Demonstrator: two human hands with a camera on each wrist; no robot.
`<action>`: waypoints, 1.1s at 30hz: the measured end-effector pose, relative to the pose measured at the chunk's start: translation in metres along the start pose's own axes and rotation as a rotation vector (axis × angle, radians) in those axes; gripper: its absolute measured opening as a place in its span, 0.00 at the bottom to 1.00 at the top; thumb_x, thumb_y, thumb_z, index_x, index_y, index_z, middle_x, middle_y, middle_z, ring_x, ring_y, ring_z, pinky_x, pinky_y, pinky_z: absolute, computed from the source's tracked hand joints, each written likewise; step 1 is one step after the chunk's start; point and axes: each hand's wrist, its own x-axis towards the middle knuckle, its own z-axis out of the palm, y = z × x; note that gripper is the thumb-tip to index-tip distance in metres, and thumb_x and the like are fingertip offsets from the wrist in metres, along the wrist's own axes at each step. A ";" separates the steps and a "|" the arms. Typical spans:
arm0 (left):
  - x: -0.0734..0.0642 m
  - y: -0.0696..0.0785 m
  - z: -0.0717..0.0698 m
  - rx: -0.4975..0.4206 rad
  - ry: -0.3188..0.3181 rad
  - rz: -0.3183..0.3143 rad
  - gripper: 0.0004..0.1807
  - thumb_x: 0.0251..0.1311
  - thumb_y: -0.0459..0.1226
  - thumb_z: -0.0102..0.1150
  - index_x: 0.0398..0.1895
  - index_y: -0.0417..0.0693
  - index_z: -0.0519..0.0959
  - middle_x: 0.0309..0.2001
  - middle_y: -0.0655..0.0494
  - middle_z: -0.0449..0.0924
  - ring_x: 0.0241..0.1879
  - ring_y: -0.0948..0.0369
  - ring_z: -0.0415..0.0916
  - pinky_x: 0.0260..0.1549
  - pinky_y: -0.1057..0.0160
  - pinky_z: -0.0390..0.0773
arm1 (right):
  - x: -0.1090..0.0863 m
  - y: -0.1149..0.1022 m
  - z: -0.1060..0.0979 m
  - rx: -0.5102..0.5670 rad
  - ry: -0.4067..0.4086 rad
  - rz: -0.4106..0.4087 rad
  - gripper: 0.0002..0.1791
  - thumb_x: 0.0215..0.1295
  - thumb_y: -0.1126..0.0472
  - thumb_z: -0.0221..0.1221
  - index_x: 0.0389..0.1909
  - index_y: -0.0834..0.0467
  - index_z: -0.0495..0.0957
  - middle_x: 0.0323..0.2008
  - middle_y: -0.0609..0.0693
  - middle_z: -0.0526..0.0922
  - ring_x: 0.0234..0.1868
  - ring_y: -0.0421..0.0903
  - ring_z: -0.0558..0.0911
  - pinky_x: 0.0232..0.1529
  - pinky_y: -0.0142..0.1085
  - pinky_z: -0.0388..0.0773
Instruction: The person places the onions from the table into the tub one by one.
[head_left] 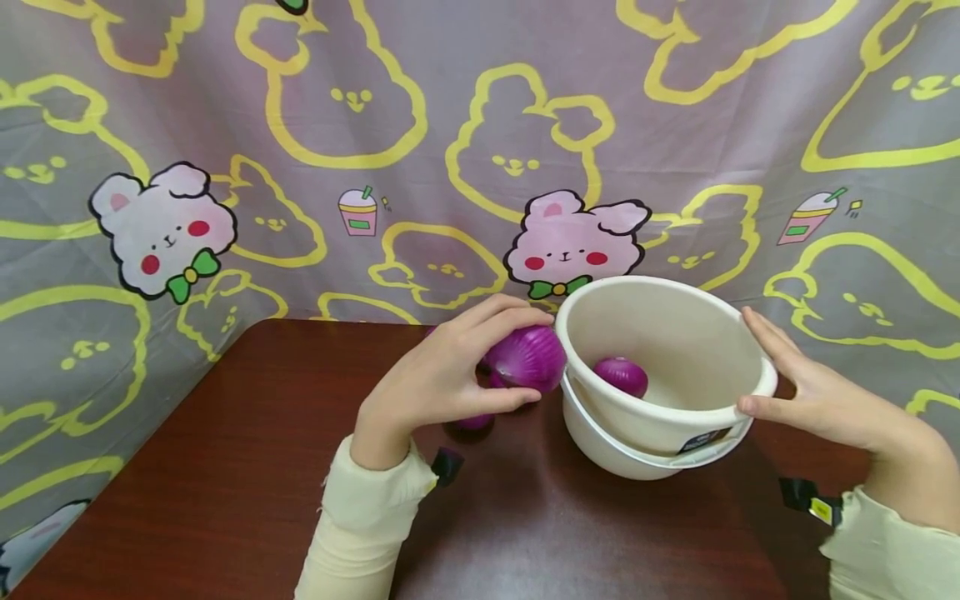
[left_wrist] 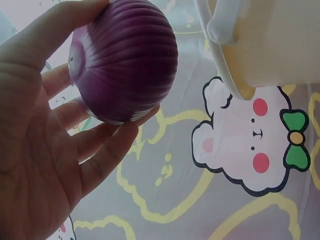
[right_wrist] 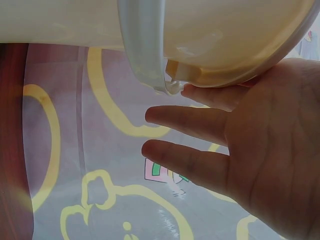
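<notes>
head: forward, down | 2 wrist views: close | shared: upper bucket (head_left: 693, 346)

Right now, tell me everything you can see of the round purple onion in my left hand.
The round purple onion looks whole, its glossy skin ribbed toward a small paler end facing the palm. Your left hand holds it between thumb and fingers, off the dark brown wood-look table. It is beside the rim of a round cream plastic-looking bucket, with a visible gap between them.
</notes>
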 end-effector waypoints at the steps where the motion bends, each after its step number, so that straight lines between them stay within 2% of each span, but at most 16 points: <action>1: 0.001 0.000 0.001 -0.003 0.004 0.005 0.33 0.53 0.47 0.73 0.63 0.52 0.74 0.60 0.60 0.73 0.58 0.66 0.71 0.55 0.67 0.78 | 0.000 0.000 0.000 -0.001 0.003 -0.003 0.58 0.63 0.59 0.63 0.80 0.44 0.29 0.80 0.60 0.29 0.77 0.32 0.30 0.73 0.55 0.30; 3: 0.003 0.001 0.002 -0.001 0.011 0.012 0.33 0.53 0.47 0.73 0.62 0.51 0.74 0.59 0.60 0.73 0.57 0.67 0.71 0.55 0.68 0.78 | -0.001 0.001 0.000 -0.002 0.002 -0.003 0.58 0.63 0.59 0.63 0.80 0.44 0.29 0.80 0.60 0.29 0.76 0.31 0.30 0.73 0.56 0.30; 5: 0.005 0.001 0.003 0.006 0.010 0.014 0.33 0.53 0.48 0.73 0.62 0.51 0.74 0.59 0.60 0.73 0.57 0.66 0.71 0.55 0.68 0.78 | 0.000 0.000 0.000 0.004 -0.005 0.007 0.58 0.62 0.58 0.63 0.80 0.44 0.29 0.80 0.60 0.29 0.77 0.34 0.30 0.70 0.66 0.32; 6: 0.006 0.001 0.004 0.009 0.010 0.014 0.34 0.53 0.48 0.73 0.63 0.51 0.74 0.59 0.60 0.73 0.57 0.66 0.71 0.55 0.68 0.77 | 0.000 0.000 0.000 0.005 -0.006 0.009 0.58 0.62 0.58 0.63 0.80 0.44 0.29 0.80 0.61 0.29 0.77 0.35 0.30 0.69 0.68 0.33; 8: 0.007 0.001 0.005 0.014 0.011 0.016 0.34 0.53 0.49 0.73 0.63 0.51 0.74 0.59 0.60 0.73 0.58 0.66 0.71 0.56 0.68 0.77 | 0.000 0.000 0.000 0.006 -0.007 0.011 0.58 0.62 0.58 0.63 0.80 0.44 0.29 0.79 0.61 0.30 0.78 0.36 0.30 0.68 0.70 0.34; 10: 0.009 0.002 0.006 0.013 0.017 0.018 0.34 0.53 0.48 0.73 0.63 0.51 0.74 0.59 0.60 0.74 0.58 0.66 0.71 0.56 0.68 0.77 | 0.000 0.001 0.000 0.002 -0.005 0.009 0.58 0.63 0.58 0.63 0.79 0.44 0.29 0.79 0.61 0.30 0.77 0.35 0.30 0.70 0.67 0.33; 12: 0.010 0.001 0.008 0.006 0.022 0.020 0.34 0.53 0.48 0.73 0.63 0.52 0.74 0.59 0.59 0.73 0.58 0.66 0.71 0.56 0.69 0.77 | -0.001 0.001 0.000 -0.005 0.000 -0.003 0.58 0.62 0.59 0.63 0.80 0.44 0.29 0.79 0.61 0.30 0.77 0.32 0.31 0.74 0.55 0.31; 14: 0.012 0.001 0.010 -0.001 0.021 0.021 0.34 0.53 0.48 0.73 0.63 0.52 0.74 0.59 0.59 0.73 0.58 0.66 0.71 0.56 0.69 0.77 | -0.001 0.001 0.000 -0.016 0.005 -0.014 0.58 0.62 0.59 0.63 0.80 0.45 0.29 0.80 0.60 0.30 0.76 0.29 0.32 0.74 0.37 0.31; 17: 0.015 0.000 0.013 -0.011 0.018 0.021 0.34 0.53 0.48 0.73 0.63 0.51 0.73 0.59 0.59 0.73 0.59 0.66 0.70 0.57 0.69 0.76 | -0.001 0.000 0.000 -0.032 0.010 -0.028 0.58 0.62 0.61 0.63 0.80 0.45 0.29 0.80 0.58 0.30 0.74 0.26 0.33 0.63 0.17 0.32; 19: 0.017 0.000 0.015 -0.011 0.021 0.024 0.34 0.53 0.48 0.73 0.63 0.51 0.73 0.59 0.59 0.73 0.59 0.66 0.70 0.57 0.69 0.76 | -0.001 0.000 0.000 -0.037 0.013 -0.034 0.58 0.62 0.61 0.63 0.80 0.45 0.30 0.80 0.56 0.30 0.74 0.24 0.33 0.59 0.12 0.33; 28: 0.026 0.001 0.019 -0.014 0.041 0.063 0.34 0.54 0.48 0.73 0.63 0.50 0.73 0.60 0.58 0.72 0.60 0.66 0.70 0.60 0.71 0.73 | 0.001 0.000 0.001 -0.038 0.012 -0.039 0.59 0.61 0.62 0.63 0.80 0.46 0.30 0.80 0.58 0.30 0.73 0.24 0.34 0.60 0.12 0.33; 30: 0.029 0.002 0.020 -0.020 0.037 0.074 0.34 0.54 0.47 0.73 0.64 0.49 0.73 0.60 0.58 0.72 0.60 0.66 0.70 0.60 0.72 0.72 | 0.000 0.000 0.001 -0.030 0.009 -0.027 0.59 0.61 0.61 0.63 0.80 0.45 0.29 0.80 0.59 0.30 0.74 0.25 0.33 0.69 0.24 0.32; 31: 0.031 0.002 0.021 -0.024 0.034 0.078 0.35 0.54 0.47 0.73 0.64 0.49 0.73 0.60 0.58 0.72 0.61 0.66 0.70 0.61 0.72 0.72 | 0.000 0.001 0.001 -0.030 0.008 -0.022 0.59 0.62 0.61 0.63 0.80 0.45 0.29 0.80 0.59 0.29 0.74 0.26 0.32 0.70 0.26 0.31; 33: 0.034 0.002 0.022 -0.029 0.026 0.082 0.35 0.54 0.47 0.73 0.64 0.49 0.73 0.60 0.58 0.72 0.61 0.66 0.70 0.60 0.73 0.72 | -0.001 0.001 0.001 -0.022 0.005 -0.009 0.59 0.62 0.60 0.63 0.79 0.44 0.28 0.80 0.60 0.29 0.75 0.27 0.31 0.74 0.40 0.29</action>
